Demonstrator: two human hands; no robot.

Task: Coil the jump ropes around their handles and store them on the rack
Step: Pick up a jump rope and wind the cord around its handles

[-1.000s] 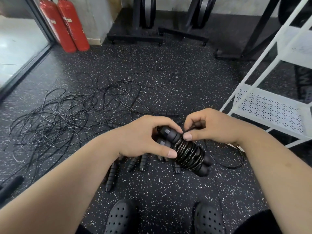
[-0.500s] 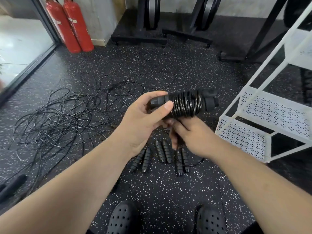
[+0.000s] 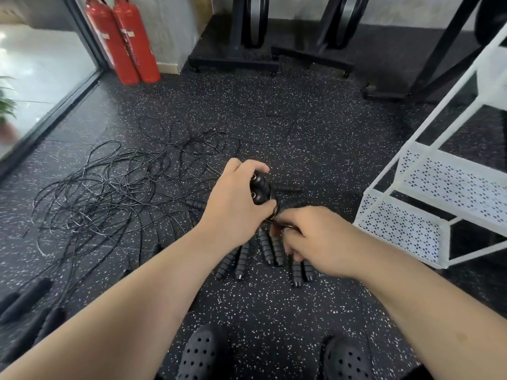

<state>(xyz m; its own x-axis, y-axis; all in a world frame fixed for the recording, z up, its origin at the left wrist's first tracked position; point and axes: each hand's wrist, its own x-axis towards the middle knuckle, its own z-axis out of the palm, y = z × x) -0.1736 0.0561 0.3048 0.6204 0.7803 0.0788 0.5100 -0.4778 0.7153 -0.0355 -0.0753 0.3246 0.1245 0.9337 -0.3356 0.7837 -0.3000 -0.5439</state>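
Clogs (image 3: 197, 355): two, black, nearest the camera, well left of rack (image 3: 400, 231).

Risk, judged: cord (image 3: 274, 219) looks stiff and springy. If the pinch on it slips before the end is tucked, the turns could spring off the handles (image 3: 260, 192). It might also snag the loose handles (image 3: 241, 260) lying on the floor directly beneath.

Right hand (image 3: 315, 242): near rack's bottom shelf, to its left. Back of hand up, fingers curled under, pinching the cord end.

Left hand (image 3: 236, 198): just beyond the right hand, farther left of rack. Fingers and thumb wrapped round the paired handles, whose two end caps face the camera. The coil itself is mostly hidden behind this hand.

Handles: held above the floor, left of rack, not yet on a shelf.

Rope tangle (image 3: 109, 193): on the floor, well left of rack, uncoiled.

Extinguishers (image 3: 123, 39): two, red, farthest off, beyond the tangle.
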